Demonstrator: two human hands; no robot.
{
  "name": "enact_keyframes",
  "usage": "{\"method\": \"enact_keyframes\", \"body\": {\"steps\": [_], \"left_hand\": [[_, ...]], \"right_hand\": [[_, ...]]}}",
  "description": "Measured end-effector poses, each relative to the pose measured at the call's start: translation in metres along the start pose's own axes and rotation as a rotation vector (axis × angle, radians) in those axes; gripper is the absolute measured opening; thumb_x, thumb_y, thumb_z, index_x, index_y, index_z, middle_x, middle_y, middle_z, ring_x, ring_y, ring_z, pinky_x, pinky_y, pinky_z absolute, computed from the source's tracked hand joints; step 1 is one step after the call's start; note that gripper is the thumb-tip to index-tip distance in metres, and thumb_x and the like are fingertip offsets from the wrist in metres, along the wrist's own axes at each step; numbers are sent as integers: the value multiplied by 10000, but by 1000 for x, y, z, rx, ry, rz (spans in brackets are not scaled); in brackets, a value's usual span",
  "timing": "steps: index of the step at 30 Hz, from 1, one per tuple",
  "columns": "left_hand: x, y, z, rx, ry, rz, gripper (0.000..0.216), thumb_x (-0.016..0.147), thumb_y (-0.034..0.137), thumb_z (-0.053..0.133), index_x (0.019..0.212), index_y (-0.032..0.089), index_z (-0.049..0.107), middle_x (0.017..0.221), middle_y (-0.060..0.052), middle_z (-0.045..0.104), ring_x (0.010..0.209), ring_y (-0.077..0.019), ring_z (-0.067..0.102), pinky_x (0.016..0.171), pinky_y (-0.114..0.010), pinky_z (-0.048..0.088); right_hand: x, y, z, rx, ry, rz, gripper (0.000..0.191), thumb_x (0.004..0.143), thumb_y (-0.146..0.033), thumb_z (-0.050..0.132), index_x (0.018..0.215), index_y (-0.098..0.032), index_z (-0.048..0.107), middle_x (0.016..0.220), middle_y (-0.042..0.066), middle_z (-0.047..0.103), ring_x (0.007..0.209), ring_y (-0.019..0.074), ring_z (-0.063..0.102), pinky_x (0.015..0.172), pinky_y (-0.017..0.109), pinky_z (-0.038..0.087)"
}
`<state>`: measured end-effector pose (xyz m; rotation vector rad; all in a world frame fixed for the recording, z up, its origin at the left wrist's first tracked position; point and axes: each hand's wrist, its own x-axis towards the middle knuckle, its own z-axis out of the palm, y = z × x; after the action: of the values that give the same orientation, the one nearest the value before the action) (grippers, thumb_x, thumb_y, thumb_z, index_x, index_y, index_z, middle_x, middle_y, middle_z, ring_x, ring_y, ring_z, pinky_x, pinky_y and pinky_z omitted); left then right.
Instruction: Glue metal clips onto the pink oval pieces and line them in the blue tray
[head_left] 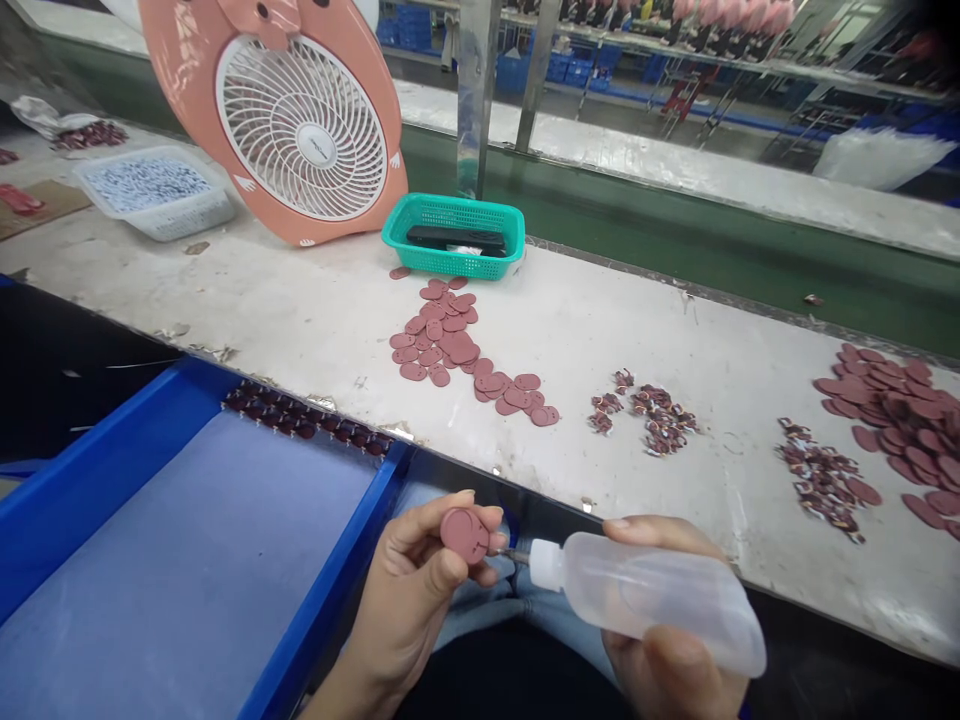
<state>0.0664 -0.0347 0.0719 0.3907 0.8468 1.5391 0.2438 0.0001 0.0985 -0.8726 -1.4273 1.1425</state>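
The left hand pinches a reddish-brown flat piece between its thumb and fingers, above the person's lap. The fingers of the right hand are wrapped around a translucent squeeze bottle. The bottle's long axis runs leftward and slightly up, so its thin nozzle points at the piece's right edge, just beside it; whether they touch, one cannot tell.
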Motion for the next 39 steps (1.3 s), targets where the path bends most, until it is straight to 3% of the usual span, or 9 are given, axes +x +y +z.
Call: {"method": "enact_keyframes", "body": {"steps": [6, 16, 28, 35, 39], "left_hand": [[-2, 1, 0, 6, 6, -2, 270, 713, 346, 863, 977, 317, 817, 920, -46, 831, 790, -196, 769, 611, -200, 608], [-2, 0, 0, 12, 2, -4, 275, 712, 339, 865, 982, 325, 816, 927, -40, 830, 780, -183, 765, 611, -190, 603], [-2, 2, 1, 7, 14, -20, 276, 687, 352, 881, 955, 324, 819, 915, -52, 831, 754, -195, 767, 590, -212, 600], [-5, 8, 17, 24, 154, -37, 302, 596, 373, 929, 873, 307, 829, 843, -31, 829, 697, -173, 756, 563, -187, 575], [-6, 10, 22, 30, 168, -48, 305, 579, 375, 936, 856, 305, 831, 827, -27, 829, 687, -166, 752, 555, -176, 567]], "right_hand": [[2, 4, 3, -35, 47, -65, 307, 941, -526, 583, 1153, -307, 618, 677, 11, 600, 455, 171, 517, 417, 318, 394], [2, -3, 7, 21, 43, 4, 292, 932, -531, 597, 1122, -310, 621, 700, 10, 575, 446, 145, 465, 412, 298, 334], [3, 0, 2, -53, 47, -33, 332, 939, -565, 568, 1147, -307, 590, 692, 22, 578, 492, 188, 515, 448, 348, 406], [4, 2, 2, -37, 52, -9, 330, 921, -548, 606, 1111, -278, 614, 636, 3, 558, 454, 160, 470, 414, 308, 375], [3, 0, -2, -82, 34, 30, 304, 941, -554, 563, 1121, -311, 593, 738, 12, 617, 437, 137, 470, 412, 293, 368]]}}
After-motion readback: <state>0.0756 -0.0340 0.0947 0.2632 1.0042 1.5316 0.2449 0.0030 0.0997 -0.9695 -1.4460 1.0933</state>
